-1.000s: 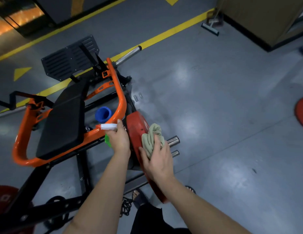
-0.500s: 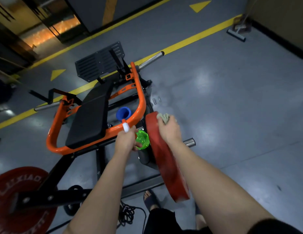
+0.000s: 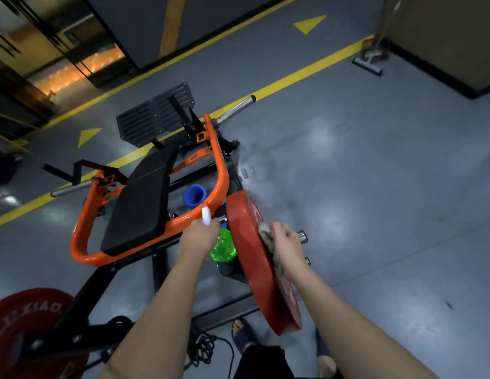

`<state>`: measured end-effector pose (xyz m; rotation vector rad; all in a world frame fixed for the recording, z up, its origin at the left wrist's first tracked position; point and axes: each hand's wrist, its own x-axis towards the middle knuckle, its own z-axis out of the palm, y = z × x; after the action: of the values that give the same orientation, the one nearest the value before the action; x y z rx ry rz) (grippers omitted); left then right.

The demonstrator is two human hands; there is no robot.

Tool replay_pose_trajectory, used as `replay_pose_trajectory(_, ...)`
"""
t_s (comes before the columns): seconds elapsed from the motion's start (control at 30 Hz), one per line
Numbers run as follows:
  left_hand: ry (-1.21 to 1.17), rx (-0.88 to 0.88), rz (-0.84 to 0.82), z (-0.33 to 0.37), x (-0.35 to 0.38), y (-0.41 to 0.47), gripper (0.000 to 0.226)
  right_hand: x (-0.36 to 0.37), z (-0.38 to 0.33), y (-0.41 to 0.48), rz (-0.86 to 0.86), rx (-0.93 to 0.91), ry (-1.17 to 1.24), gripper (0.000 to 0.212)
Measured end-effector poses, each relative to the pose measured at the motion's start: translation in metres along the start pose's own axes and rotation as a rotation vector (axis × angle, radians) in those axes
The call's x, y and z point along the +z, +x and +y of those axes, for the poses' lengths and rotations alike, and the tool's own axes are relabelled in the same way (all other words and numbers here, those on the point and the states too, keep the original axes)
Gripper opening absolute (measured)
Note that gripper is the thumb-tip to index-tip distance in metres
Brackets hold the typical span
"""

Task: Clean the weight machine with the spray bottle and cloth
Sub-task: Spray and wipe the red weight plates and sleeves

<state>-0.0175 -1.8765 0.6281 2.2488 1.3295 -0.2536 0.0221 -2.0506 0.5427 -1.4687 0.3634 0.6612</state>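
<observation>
my right hand (image 3: 286, 247) clutches the cloth (image 3: 265, 231) against the red plate (image 3: 252, 274) to wipe; left hand (image 3: 197, 239) grips the spray bottle (image 3: 224, 247) ready beside it.

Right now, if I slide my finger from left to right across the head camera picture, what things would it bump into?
Red weight plate in the bottom corner → black seat pad → blue tube → green spray bottle → right hand on the cloth → floor squeegee by the wall.

Bare forearms (image 3: 162, 310), dark sandals (image 3: 246, 341), seemingly black shorts (image 3: 261, 362)
</observation>
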Motion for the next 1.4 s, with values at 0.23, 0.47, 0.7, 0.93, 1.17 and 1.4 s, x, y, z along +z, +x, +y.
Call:
replay_pose_trajectory(0.23,-0.043,0.052,0.094,0.011,0.015,-0.001,0.040,-0.010,0.027,0.010,0.074,0.044,-0.439,0.060)
replay_pose_trajectory(0.47,-0.316,-0.055,-0.107,0.018,0.008,0.003,0.021,0.013,0.041,-0.013,0.190,0.028,-0.411,0.032)
replay_pose_trajectory(0.7,-0.369,-0.050,-0.165,0.012,0.004,0.012,0.014,0.033,0.044,-0.028,0.335,-0.447,-0.614,0.046)
replay_pose_trajectory(0.93,-0.375,-0.072,-0.223,0.007,-0.002,0.021,0.010,0.040,0.037,-0.012,0.391,-0.591,-0.837,0.041)
replay_pose_trajectory(1.17,-0.387,-0.092,-0.204,-0.005,-0.004,0.019,0.009,0.079,-0.019,0.015,0.424,-0.467,-0.965,0.038)
replay_pose_trajectory(1.4,-0.397,-0.050,-0.140,-0.018,0.000,-0.001,0.015,0.050,-0.031,0.066,0.069,-0.176,-0.475,0.020)
